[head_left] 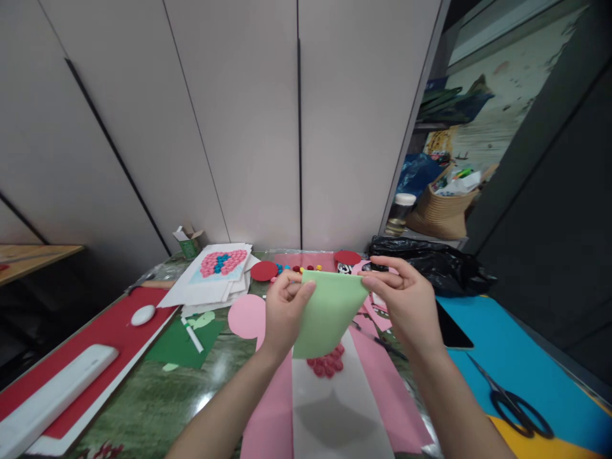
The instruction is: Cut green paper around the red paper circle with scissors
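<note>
both hands pinch the light green paper sheet (327, 319) at its upper corners, thumb against fingers: the left hand (285, 313) closed on one corner, the right hand (406, 299) on the other, its index finger raised.

from the head camera, the long white paper panel (337, 424) serves as landmark. the green sheet is held up above its far end, in front of a cluster of raised, deep pink rosettes (329, 364). its top edge runs across the panel, from hand to hand; the rest slants down toward the panel, and that seems its longer direction, though foreshortening makes this uncertain. the left hand looks nearer the panel, over its left side; the right hand is beyond its right side. pale pink paper (394, 398) flanks it, and black-handled scissors (521, 411) lie well to its right.

the green sheet covers part of the rosettes; whether its lower edge touches them, i cannot tell. nor is it clear whether the top edge is folded. small pieces behind the right hand are partly hidden, and both forearms are cut off below.
</note>
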